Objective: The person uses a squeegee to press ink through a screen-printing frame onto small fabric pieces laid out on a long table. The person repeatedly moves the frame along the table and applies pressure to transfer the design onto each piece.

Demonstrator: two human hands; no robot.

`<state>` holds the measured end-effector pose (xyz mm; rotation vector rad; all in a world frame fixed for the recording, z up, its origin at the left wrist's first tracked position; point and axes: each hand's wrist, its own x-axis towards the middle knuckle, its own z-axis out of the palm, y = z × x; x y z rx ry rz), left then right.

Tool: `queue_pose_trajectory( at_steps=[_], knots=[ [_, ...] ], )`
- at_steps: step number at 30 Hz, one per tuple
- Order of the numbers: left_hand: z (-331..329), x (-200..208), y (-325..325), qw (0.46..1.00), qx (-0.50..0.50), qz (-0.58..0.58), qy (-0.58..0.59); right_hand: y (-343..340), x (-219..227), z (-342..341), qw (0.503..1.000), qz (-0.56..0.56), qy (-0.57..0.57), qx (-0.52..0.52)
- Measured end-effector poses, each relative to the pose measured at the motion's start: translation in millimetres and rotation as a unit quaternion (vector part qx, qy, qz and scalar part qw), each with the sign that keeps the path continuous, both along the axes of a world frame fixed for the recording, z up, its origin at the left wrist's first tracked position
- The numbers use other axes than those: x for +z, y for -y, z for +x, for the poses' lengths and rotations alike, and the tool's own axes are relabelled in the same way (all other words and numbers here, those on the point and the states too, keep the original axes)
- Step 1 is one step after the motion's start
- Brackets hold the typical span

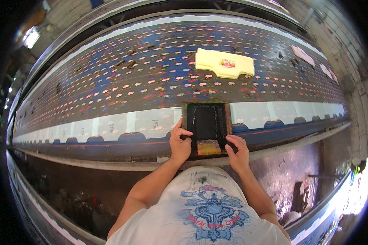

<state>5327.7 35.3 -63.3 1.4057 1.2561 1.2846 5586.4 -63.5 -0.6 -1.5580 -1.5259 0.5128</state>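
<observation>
A small screen-printing frame (pixel 227 118) with dark, ink-stained wooden sides lies on the near edge of the long table, straight in front of me. Inside it is black. A squeegee (pixel 209 147) with a worn yellowish wooden grip sits at the frame's near end. My left hand (pixel 180 141) grips the left side of the frame, with thumb and fingers bent over the rim. On the opposite side my right hand (pixel 237 151) holds the right rim near its lower corner. Pale fabric pieces (pixel 145 122) lie in a row on both sides of the frame, some bearing a small dark print.
Beyond the frame a stack of yellow cut fabric (pixel 208 59) with a red print rests on the long table (pixel 151 87), whose surface is covered in small ink marks. Pink cloth (pixel 302 55) lies far right. Dark small lumps (pixel 131 64) are scattered at the back.
</observation>
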Motion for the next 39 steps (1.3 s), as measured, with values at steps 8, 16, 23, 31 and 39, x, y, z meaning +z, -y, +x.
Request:
queue_pose_trajectory(
  at_steps=[8, 16, 23, 31, 39],
  knots=[
    [6.4, 1.2, 2.1, 0.998, -0.004, -0.051, 0.04, -9.2, 28.6, 4.2, 0.96, 0.046, 0.135, 0.242],
    [9.7, -3.0, 2.0, 0.995, -0.003, -0.07, 0.07, -33.4, 38.5, -17.1, 0.931, 0.073, 0.231, 0.273],
    [11.6, -4.7, 1.7, 0.997, 0.003, -0.069, 0.036, -62.8, 57.1, -4.4, 0.916, -0.048, 0.244, 0.315],
    [11.0, -11.3, 2.8, 0.997, -0.01, -0.04, 0.059, -155.2, 48.4, -1.7, 0.942, 0.013, 0.244, 0.231],
    [11.6, -10.2, 3.6, 0.999, -0.016, -0.017, 0.035, -165.3, 32.4, -8.7, 0.942, 0.017, 0.262, 0.207]
  ],
)
